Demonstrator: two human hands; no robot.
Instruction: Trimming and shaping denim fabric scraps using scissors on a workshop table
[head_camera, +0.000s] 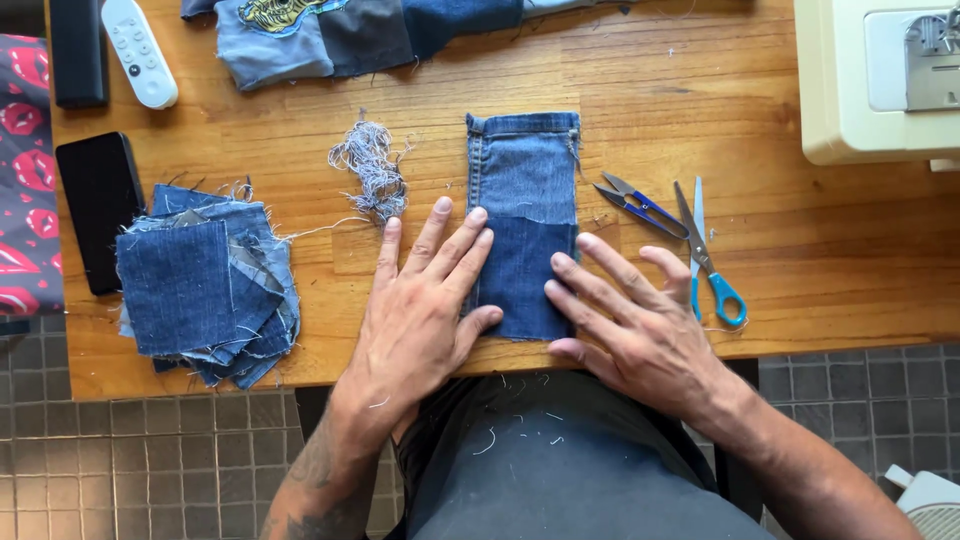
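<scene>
My left hand (425, 300) lies flat with the fingers spread, its fingertips pressing the left edge of the denim strip (523, 222); my right hand (632, 322) is flat and spread too, its fingers resting on the strip's right edge near the bottom; neither hand pinches anything, both just hold the cloth down. The strip lies lengthwise on the wooden table (780, 260), right in front of me, made of a paler piece above and a darker piece below; the two seem already joined into one, though I cannot make out the seam well enough to be sure; so I judge that this pair is done and I am smoothing it flat. A good deal looks left: the stack of denim squares (205, 285) to my left sits loose and frayed, not yet joined to anything; a tangle of trimmed threads (370, 170) lies just beside the strip; the blue-handled scissors (708, 258) and the small thread snips (632, 203) lie idle to the right, near but not touching my hand; the sewing machine (870, 80) stands at the far right corner, and a larger patchwork piece (350, 35) lies across the far edge.
</scene>
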